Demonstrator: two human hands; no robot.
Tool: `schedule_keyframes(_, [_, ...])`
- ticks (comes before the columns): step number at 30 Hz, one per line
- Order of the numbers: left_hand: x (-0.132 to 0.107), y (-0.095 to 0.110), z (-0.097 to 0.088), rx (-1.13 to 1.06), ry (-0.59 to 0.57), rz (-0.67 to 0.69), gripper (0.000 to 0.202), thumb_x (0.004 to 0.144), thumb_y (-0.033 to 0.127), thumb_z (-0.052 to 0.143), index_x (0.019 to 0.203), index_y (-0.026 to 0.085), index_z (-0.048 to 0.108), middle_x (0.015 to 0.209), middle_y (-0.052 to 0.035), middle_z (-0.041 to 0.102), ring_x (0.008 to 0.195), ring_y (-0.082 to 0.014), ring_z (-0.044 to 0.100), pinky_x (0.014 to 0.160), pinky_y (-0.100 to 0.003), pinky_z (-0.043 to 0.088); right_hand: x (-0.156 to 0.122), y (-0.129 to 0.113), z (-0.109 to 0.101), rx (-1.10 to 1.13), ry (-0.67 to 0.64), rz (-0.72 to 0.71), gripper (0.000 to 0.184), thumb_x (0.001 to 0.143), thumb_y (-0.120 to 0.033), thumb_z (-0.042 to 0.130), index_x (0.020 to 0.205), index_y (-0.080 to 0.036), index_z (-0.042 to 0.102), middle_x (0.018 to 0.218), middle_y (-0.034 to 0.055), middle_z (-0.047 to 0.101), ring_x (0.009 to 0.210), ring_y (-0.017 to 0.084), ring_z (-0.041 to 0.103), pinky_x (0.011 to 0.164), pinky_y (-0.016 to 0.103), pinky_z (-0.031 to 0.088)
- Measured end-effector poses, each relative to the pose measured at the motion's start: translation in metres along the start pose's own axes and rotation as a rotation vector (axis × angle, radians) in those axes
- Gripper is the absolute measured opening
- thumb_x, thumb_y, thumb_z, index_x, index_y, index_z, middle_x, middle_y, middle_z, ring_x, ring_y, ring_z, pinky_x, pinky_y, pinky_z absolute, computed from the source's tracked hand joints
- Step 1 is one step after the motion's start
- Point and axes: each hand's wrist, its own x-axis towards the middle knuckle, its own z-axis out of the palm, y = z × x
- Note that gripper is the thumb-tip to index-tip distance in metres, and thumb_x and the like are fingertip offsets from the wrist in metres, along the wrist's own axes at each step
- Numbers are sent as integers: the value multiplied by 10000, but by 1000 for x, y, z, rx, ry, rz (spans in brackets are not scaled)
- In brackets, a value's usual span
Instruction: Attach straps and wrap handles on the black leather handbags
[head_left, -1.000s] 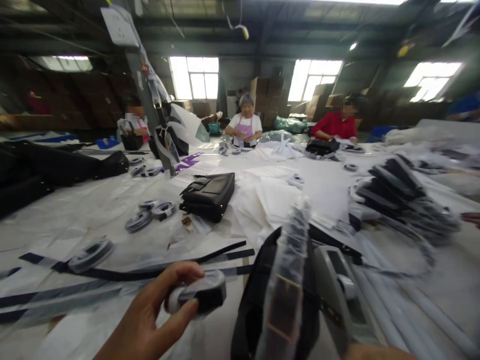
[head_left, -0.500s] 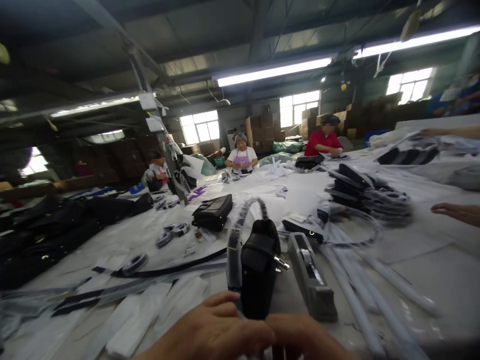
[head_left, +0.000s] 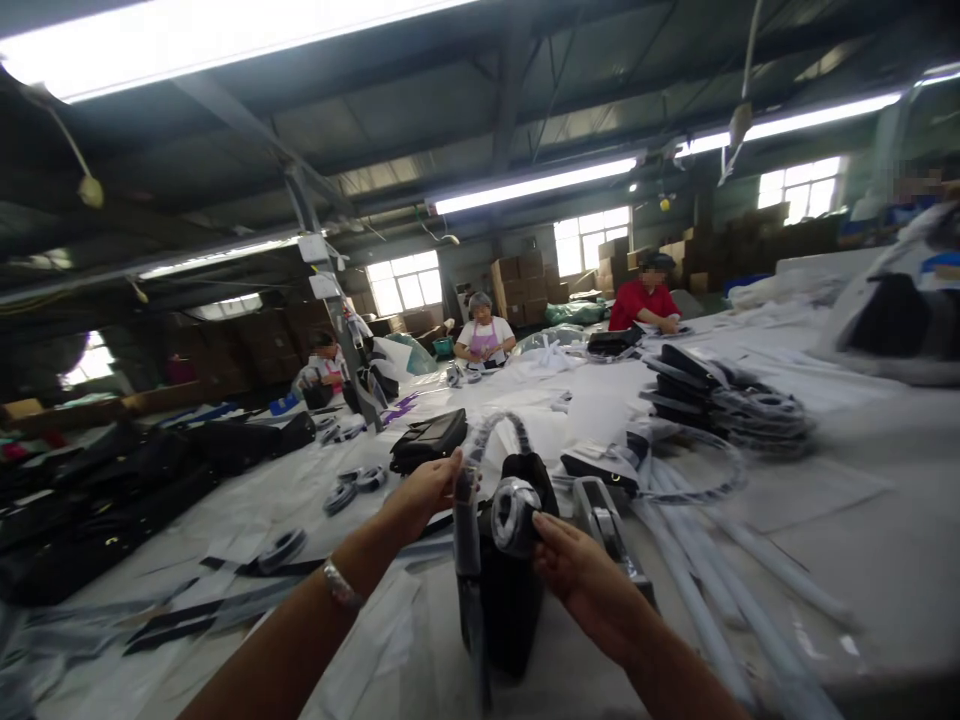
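Observation:
A black handbag stands upright on the table before me, its handle wrapped in clear film and arched above it. My left hand is closed at the handle's left side, fingertips on the wrapped part. My right hand pinches a coiled strap in plastic wrap between thumb and fingers, at the top of the bag. The coil covers part of the bag's upper front. Just right of the bag is a grey tape dispenser, partly behind my right hand.
Another black bag lies behind my left hand, near some wrapped strap coils. Stacked bags and long plastic-wrapped rolls are on the right. Black bags pile up at left. Co-workers sit across the table.
My hands have moved up from the near edge and apart, the left to the handle. A wrapped coil now shows in my right hand. A co-worker's hand at right has left view.

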Motion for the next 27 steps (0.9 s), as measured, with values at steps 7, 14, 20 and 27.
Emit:
schedule_keyframes(7, [-3,4,14,-101,-15,38,386,712,469,785,930,156,729,752,-12,661,626,-114,565,568,-212,445,56,-3,20,-125,26,-152,402,630,-378,884,919,-141,736,801,14,696,652,77,592,563,162,448])
schedule_keyframes(14, [-5,7,18,-25,76,215,311,751,374,772,957,144,737,818,-30,705,764,-145,606,694,-221,454,75,-6,42,-157,-58,-265,437,644,-436,860,942,-137,748,865,60,731,758,156,649,698,259,491])
schedule_keyframes(20, [-1,6,14,-1,102,250,300,723,359,792,898,155,659,788,-7,674,720,-137,601,666,-230,451,70,-14,46,-150,-108,-292,434,679,-478,823,962,-155,756,885,68,733,807,172,657,816,313,511])
schedule_keyframes(27, [-1,13,14,60,112,166,382,686,405,809,935,161,652,811,-12,676,743,-154,604,627,-223,413,67,-17,48,-255,-20,-319,449,704,-479,799,1023,-169,744,909,64,733,804,177,640,721,291,481])
